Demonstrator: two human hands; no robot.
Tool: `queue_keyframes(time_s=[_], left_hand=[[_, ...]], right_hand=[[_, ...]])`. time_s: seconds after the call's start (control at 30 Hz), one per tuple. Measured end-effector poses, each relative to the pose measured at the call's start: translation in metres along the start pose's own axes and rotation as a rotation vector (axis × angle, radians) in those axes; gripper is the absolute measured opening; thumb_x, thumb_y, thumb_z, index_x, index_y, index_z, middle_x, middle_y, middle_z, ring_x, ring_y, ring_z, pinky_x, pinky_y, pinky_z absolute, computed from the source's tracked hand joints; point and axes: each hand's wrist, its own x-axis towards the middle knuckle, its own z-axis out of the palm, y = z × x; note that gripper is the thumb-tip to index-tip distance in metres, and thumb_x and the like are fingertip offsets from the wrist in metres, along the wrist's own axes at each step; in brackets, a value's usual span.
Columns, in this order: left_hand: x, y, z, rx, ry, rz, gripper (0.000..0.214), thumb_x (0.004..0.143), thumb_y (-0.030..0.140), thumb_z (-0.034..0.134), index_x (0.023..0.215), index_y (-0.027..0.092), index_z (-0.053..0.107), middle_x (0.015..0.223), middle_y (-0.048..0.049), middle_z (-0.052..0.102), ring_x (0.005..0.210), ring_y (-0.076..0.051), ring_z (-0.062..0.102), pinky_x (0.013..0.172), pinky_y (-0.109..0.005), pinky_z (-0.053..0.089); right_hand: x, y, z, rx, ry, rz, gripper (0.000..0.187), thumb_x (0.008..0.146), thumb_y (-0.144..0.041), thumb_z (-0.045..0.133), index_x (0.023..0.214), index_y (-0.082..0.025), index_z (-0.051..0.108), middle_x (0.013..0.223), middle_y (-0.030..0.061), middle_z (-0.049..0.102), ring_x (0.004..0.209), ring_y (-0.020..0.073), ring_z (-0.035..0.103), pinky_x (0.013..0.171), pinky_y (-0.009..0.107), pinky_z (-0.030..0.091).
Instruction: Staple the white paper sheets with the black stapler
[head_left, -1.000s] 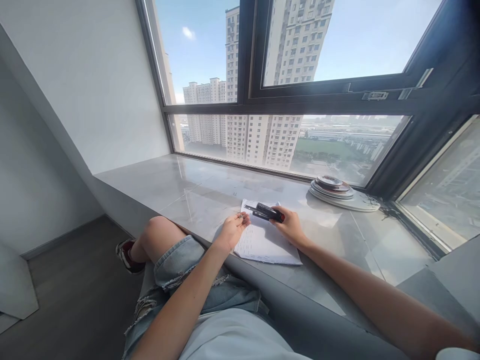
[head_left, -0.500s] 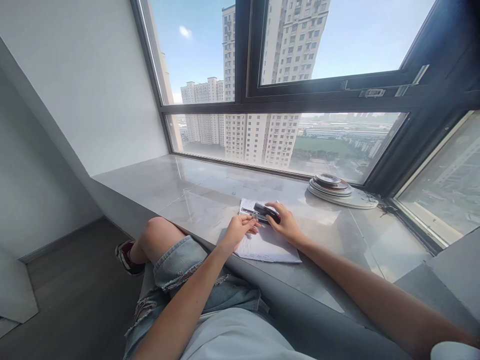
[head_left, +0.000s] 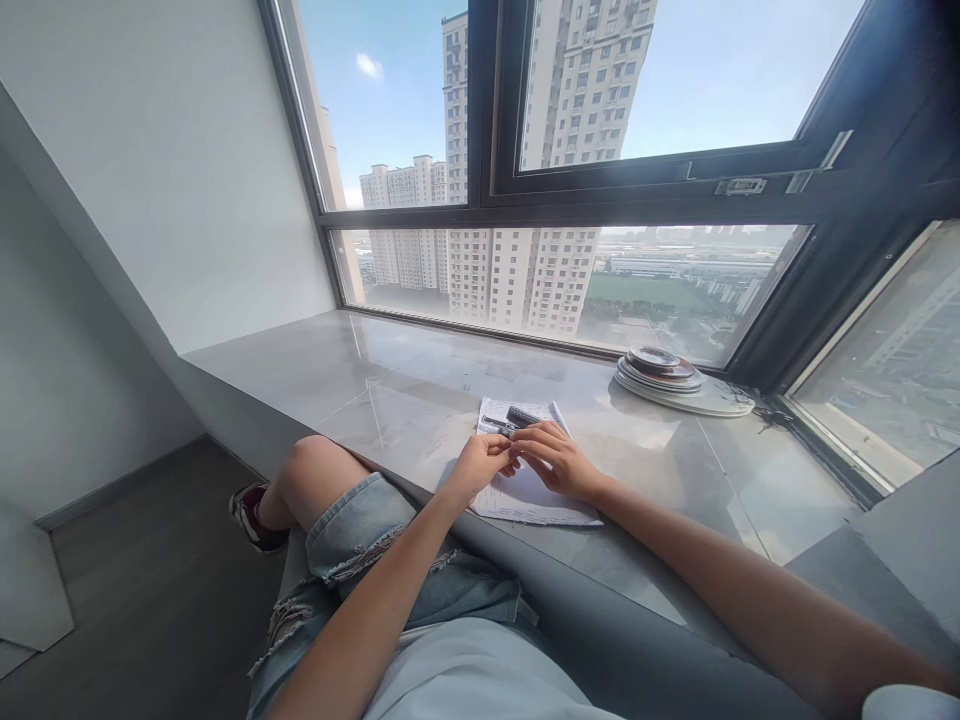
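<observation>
Where left hand [head_left: 477, 466] meets right hand [head_left: 561, 462], fingers half-curled — hold unclear — black stapler [head_left: 521, 416] part-hidden

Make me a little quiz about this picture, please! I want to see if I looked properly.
1. Pick one: what colour is the stapler by the hands?
A) yellow
B) black
C) green

2. True or false: the left hand and the right hand are spread far apart.

3. Fill the gap: the stack of round discs sits on the ____ hand's side of the papers.

Key:
1. B
2. False, they are close together.
3. right
</observation>
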Motion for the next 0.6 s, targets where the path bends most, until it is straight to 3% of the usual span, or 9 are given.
queue_keyframes(time_s=[0.6], left_hand=[[0.0,-0.003,-0.003,0.062,-0.026,0.029,0.045,0.087,0.059,0.073,0.087,0.014,0.072,0.072,-0.0049,0.068,0.066,-0.015,0.063,0.068,-0.027,0.05]], right_hand=[[-0.002,0.009,-0.003,-0.03,-0.004,-0.007,0.018,0.106,-0.021,0.047,0.111,-0.023,0.064,0.109,0.009,0.073,0.097,0.022,0.064,0.086,0.039,0.047]])
